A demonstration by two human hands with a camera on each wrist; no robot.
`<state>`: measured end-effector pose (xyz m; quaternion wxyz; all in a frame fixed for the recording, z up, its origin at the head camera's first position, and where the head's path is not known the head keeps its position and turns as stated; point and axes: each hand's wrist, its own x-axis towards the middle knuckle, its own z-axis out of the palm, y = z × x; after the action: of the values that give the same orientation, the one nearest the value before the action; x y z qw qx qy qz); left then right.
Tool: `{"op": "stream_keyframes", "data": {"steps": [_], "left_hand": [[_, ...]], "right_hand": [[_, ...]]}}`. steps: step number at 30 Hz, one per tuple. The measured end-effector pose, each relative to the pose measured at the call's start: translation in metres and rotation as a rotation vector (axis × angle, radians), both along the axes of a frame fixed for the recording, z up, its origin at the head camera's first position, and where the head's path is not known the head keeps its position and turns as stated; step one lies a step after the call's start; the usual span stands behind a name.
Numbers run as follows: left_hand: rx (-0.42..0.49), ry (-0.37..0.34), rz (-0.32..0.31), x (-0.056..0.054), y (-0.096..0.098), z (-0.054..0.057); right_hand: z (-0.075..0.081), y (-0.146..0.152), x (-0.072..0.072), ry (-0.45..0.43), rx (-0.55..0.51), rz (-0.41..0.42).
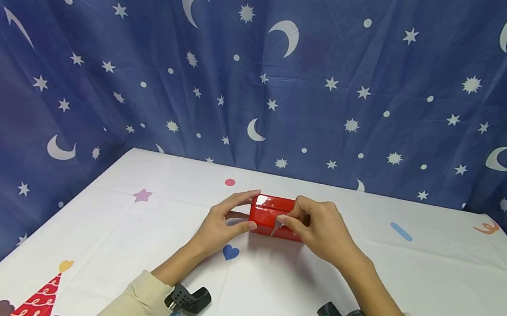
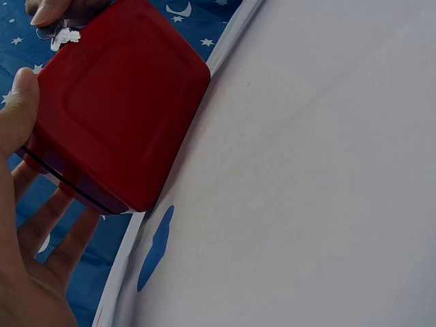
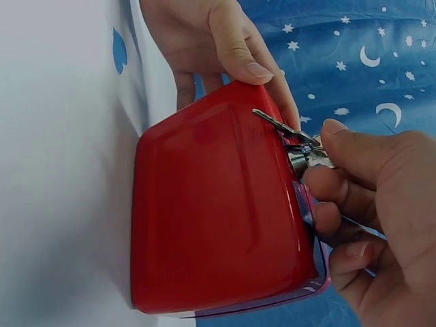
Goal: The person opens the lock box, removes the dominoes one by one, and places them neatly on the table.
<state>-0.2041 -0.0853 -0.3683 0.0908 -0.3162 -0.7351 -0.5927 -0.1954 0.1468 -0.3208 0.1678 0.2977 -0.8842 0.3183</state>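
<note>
A small red metal cash box [image 1: 265,216] rests on the white table in the head view. My left hand [image 1: 217,227] holds its left end, thumb at the near edge and fingers spread around the far side. At the box's lock [image 3: 297,158], my right hand [image 1: 324,231] pinches a key between thumb and forefinger; the fingers cover most of it. A second key [image 3: 271,121] dangles from the same ring, its blade lying across the red face in the right wrist view. The left wrist view shows the box's broad side and the silvery keys [image 2: 66,38] at its edge.
A white cloth with printed hearts, stars and party hats covers the table [image 1: 160,253]. Behind it hangs a blue curtain [image 1: 309,117] with moons and stars. Each wrist wears a black camera band, one of them on the left [image 1: 189,298].
</note>
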Motion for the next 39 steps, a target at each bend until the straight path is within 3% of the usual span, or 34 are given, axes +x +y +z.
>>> {"op": "stream_keyframes", "data": {"steps": [7,15,22,29,32,34,39], "left_hand": [[-0.011,-0.016,0.007,0.000,-0.001,0.001],[-0.029,-0.032,0.017,0.000,0.000,0.002],[-0.063,-0.050,0.026,0.005,-0.003,0.006],[-0.088,-0.064,0.022,0.011,-0.003,0.009],[-0.082,-0.118,0.018,0.017,-0.002,0.011],[-0.047,-0.199,0.010,0.021,0.000,0.011],[0.055,-0.334,0.030,0.022,0.004,-0.006]], "right_hand": [[0.003,0.002,0.002,-0.024,0.047,-0.026],[0.005,0.013,0.006,-0.057,0.007,-0.067],[-0.006,0.030,0.011,-0.074,0.020,-0.156],[-0.019,0.033,0.020,-0.145,0.041,-0.142],[-0.023,0.033,0.023,-0.140,0.012,-0.140],[-0.026,0.032,0.025,-0.143,-0.020,-0.142],[-0.031,0.027,0.034,-0.170,-0.090,-0.184]]}}
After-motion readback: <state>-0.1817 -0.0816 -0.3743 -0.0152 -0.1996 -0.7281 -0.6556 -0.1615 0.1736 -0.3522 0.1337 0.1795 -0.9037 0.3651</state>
